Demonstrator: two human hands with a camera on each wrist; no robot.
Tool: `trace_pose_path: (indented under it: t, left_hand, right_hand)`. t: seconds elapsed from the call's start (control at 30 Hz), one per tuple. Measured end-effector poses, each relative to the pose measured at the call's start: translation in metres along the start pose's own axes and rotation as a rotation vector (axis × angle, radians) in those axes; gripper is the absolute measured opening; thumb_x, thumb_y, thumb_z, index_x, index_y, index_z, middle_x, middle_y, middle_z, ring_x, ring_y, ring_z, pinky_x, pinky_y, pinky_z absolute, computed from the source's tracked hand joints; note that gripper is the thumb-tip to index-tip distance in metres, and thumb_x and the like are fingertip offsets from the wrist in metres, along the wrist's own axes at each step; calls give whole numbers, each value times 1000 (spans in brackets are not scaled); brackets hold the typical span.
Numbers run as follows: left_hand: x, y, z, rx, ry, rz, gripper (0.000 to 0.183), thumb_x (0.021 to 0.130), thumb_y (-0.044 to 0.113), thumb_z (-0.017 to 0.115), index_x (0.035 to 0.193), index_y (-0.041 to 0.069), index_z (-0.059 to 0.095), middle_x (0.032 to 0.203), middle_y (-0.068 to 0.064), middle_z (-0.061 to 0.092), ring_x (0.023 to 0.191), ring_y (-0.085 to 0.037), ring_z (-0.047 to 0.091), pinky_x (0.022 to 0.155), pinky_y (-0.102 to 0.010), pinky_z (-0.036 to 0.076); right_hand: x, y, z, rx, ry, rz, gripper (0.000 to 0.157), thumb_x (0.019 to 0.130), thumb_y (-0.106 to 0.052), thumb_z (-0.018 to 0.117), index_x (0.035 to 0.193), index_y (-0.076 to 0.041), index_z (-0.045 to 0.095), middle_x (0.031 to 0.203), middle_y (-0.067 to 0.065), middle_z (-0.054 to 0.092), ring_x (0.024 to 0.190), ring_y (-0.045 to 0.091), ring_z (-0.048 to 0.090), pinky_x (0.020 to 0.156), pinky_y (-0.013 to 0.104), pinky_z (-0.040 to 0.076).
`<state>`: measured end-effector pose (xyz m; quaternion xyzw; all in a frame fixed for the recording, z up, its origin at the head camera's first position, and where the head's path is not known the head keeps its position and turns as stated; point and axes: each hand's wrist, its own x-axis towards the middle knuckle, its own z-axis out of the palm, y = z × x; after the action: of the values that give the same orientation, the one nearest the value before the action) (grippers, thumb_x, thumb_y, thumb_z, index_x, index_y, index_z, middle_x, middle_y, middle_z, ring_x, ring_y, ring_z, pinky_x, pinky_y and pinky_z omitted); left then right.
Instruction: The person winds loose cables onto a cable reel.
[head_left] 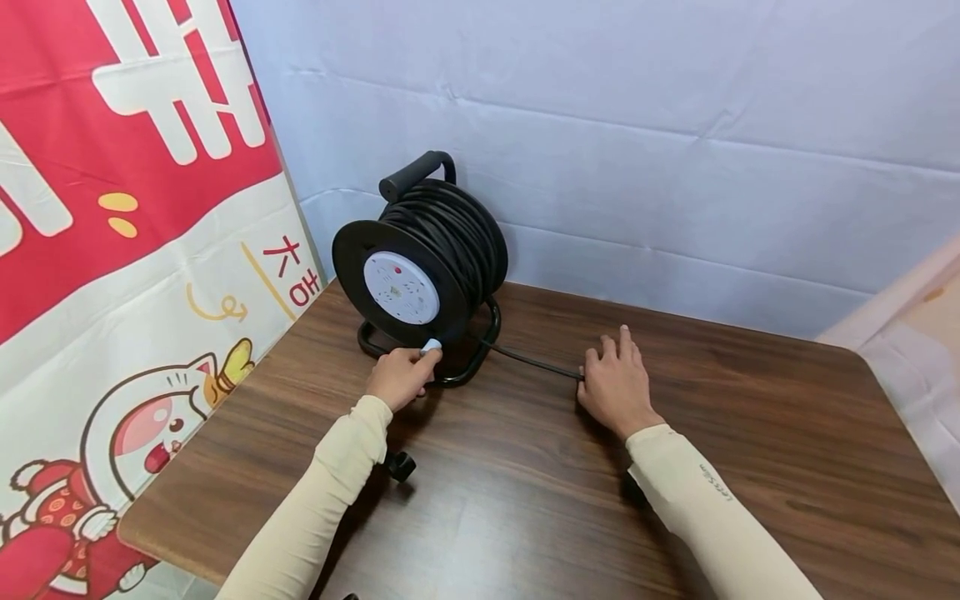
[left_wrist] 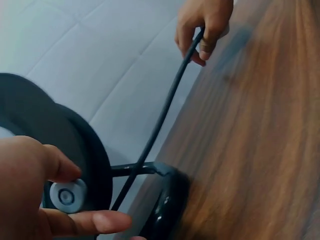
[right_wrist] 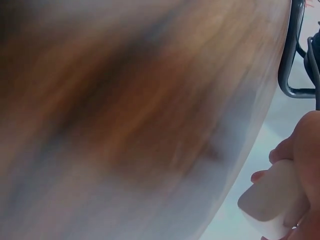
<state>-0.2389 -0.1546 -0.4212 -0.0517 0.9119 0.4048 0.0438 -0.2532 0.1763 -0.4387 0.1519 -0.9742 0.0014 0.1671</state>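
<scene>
A black cable reel stands on its tubular frame at the back left of the table, wound with black cable and bearing a white socket face. My left hand pinches the reel's light grey crank knob between thumb and fingers, low on the reel's near side. From the reel a loose length of cable runs right to my right hand. That hand holds the cable's end, with a white, plug-like block in its fingers; the head view hides this block.
The brown wooden table extends to the right and front of the reel. Behind it hangs a pale cloth, and a printed red and white cloth hangs at left. A small black device shows beside the left sleeve.
</scene>
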Motion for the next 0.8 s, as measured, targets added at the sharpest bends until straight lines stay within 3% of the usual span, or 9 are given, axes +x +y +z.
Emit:
trace_pose_path:
  t: [0.4,0.8]
  left_hand:
    - [7,-10,-12,26,-6,-53,47,82,56,46,89,16,70,81,0,68,66,-18,65,62,-30,42]
    - [12,-18,-20,138,11,-75,47,82,60,45,86,20,69,70,-1,67,62,-16,63,58,-34,40]
  right_hand:
    - [14,-19,7,14,-10,-28,32,87,-22,55,103,5,61,122,30,46,131,50,14,101,57,23]
    - [21,-33,12,11,-50,-36,35,87,-25,56,105,4,62,121,30,46,130,51,14,101,56,23]
